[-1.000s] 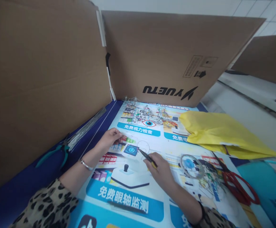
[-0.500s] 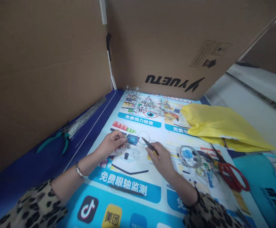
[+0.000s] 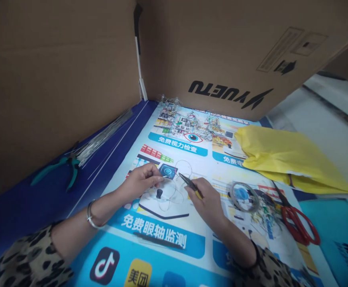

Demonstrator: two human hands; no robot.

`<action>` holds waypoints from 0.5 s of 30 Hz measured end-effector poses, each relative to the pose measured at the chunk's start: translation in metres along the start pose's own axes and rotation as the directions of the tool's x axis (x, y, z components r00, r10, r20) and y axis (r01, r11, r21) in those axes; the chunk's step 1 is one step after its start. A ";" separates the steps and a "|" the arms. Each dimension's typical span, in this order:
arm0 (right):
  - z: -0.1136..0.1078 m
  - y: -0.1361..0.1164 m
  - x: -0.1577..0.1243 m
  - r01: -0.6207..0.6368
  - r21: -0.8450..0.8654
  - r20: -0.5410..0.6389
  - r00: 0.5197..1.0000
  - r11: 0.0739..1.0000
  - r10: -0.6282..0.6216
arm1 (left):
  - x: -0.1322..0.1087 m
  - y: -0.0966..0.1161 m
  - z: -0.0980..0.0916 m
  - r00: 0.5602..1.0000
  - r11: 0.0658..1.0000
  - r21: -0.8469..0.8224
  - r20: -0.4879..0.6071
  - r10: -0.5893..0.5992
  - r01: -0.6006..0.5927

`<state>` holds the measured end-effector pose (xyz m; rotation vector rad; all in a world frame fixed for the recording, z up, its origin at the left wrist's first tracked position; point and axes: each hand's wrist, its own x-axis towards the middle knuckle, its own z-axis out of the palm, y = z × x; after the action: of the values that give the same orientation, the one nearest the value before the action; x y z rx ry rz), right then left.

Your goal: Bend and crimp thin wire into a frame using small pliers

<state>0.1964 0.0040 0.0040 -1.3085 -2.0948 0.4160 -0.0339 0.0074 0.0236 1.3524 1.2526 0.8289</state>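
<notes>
My left hand [image 3: 145, 181] pinches a thin wire [image 3: 176, 190] between thumb and fingertips. The wire curls into several loose loops between my hands, just above the printed sheet. My right hand [image 3: 208, 197] is closed round small needle-nose pliers [image 3: 188, 182] with dark pointed jaws and a bit of yellow on the handle. Their tips point up and left, beside the wire loops; whether they touch the wire I cannot tell. Right of my right hand lies a coil of clear line or tape [image 3: 244, 197], next to a tangle of small wire pieces [image 3: 265, 219].
Red-handled scissors [image 3: 301, 223] lie at the right, near a yellow bag [image 3: 290, 157] and a blue bag [image 3: 332, 235]. Teal pliers [image 3: 57, 169] and a bundle of straight wires [image 3: 103, 137] lie at the left. Wire pieces [image 3: 191, 123] lie before the cardboard wall [image 3: 221, 48].
The camera view has tilted and shifted slightly. The wire loops below my left hand hang wider and lower. Both hands keep their grip, staying nearly the same distance apart.
</notes>
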 end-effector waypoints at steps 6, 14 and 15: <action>0.000 0.000 0.000 0.039 -0.042 0.005 0.999 0.998 -0.039 | 0.001 -0.003 -0.003 0.997 0.999 -0.018 0.070 -0.033 0.034; 0.001 0.002 0.000 0.064 -0.056 0.011 0.998 0.996 -0.064 | 0.002 0.001 -0.003 0.988 0.990 -0.143 0.157 0.006 0.016; 0.000 0.002 0.000 0.071 -0.057 0.010 0.997 0.996 -0.071 | 0.002 0.001 -0.003 0.988 0.989 -0.146 0.152 0.005 0.018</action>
<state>0.1977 0.0047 0.0024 -1.2619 -2.1677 0.3338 -0.0363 0.0101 0.0246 1.2674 1.0566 0.7827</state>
